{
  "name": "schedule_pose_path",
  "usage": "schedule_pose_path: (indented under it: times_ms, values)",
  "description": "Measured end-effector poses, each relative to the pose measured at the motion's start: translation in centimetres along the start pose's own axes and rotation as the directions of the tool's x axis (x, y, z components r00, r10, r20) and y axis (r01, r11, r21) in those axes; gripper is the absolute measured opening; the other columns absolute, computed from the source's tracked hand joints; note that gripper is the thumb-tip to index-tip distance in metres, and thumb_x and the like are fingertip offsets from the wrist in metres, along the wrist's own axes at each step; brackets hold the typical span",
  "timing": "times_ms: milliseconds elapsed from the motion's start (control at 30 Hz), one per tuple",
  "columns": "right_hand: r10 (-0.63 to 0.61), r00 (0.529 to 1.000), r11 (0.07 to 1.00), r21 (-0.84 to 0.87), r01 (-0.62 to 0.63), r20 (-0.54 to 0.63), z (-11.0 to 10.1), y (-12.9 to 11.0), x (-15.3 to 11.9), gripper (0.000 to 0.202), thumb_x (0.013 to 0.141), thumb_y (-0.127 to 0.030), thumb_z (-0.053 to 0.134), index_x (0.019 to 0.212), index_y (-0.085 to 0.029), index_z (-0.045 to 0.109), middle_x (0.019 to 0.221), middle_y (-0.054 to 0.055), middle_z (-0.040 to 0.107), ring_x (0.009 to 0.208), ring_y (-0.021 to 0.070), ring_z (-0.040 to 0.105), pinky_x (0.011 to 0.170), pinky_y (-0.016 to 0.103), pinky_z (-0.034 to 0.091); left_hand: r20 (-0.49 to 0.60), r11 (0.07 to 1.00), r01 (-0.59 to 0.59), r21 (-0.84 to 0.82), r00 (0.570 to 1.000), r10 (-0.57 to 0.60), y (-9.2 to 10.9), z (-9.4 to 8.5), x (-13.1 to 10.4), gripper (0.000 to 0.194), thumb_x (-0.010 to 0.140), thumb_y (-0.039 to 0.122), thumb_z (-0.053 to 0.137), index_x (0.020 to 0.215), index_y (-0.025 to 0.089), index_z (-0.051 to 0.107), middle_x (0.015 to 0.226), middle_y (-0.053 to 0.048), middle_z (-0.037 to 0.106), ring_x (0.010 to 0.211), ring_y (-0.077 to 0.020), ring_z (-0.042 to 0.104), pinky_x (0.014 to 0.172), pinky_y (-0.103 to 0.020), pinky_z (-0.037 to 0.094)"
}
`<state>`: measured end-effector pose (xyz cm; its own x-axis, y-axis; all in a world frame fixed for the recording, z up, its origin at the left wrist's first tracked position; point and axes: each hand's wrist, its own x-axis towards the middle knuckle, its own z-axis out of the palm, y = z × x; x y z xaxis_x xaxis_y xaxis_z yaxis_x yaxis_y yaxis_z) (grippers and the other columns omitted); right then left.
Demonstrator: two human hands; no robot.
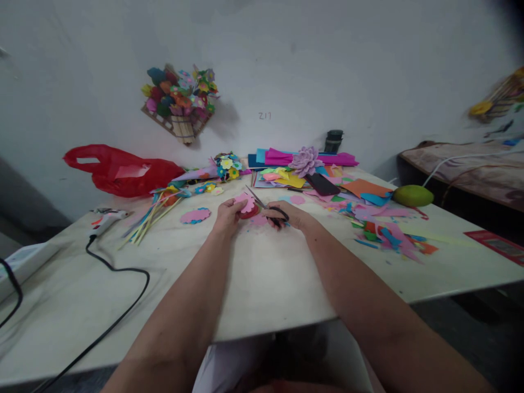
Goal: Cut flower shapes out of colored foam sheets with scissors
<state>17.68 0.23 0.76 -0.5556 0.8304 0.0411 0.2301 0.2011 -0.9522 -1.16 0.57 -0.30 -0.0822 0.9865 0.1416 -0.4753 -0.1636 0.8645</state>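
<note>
Evidently, a pink scalloped piece [245, 203] held beside scissors [262, 204]

The left hand [226, 216] pinches the piece above the table [282, 284], likely to leave its edge exposed; the right hand [293, 214] grips the scissors' handles, blades pointing forward-left. Coloured scraps [399, 240] lie well to the right, perhaps out of the hands' way.

Pale table [278, 289] bearing red bag [110, 179], corded glue gun [108, 220], scalloped disc [195, 216], scattered coloured scraps [392, 238]

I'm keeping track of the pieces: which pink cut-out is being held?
The wavy-edged pink cut-out pinched in the left hand; the blue-edged one lies on the table instead.
</note>
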Motion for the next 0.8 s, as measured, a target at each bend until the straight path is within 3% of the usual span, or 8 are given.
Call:
schedule_pose_path:
  times_ms: [367, 800]
  values:
    - [0.050, 0.998, 0.998, -0.029, -0.051, -0.047, 0.6, -1.1, -0.3, 0.030, 0.084, -0.037, 0.061, 0.065, -0.015, 0.052, 0.048, -0.002, 0.055, 0.036, 0.0075, 0.051, 0.030, 0.018, 0.027, 0.017, 1.000, -0.007, 0.016, 1.000, 0.007, -0.1, -0.1, 0.0, 0.029, 0.047, 0.016, 0.086, 0.060, 0.011, 0.061, 0.057, -0.002, 0.060, 0.050, -0.0083, 0.053, 0.047, -0.019, 0.043]
    - [0.027, 0.998, 0.999, -0.043, -0.030, -0.055, 0.6, -1.0, -0.3, 0.031, 0.083, -0.041, 0.061, 0.067, -0.016, 0.052, 0.047, -0.003, 0.054, 0.034, 0.0062, 0.048, 0.029, 0.017, 0.026, 0.010, 1.000, 0.003, 0.016, 1.000, -0.003, -0.1, -0.1, 0.0, 0.032, 0.045, 0.017, 0.087, 0.061, 0.011, 0.060, 0.057, -0.002, 0.060, 0.049, -0.0083, 0.054, 0.045, -0.019, 0.042]
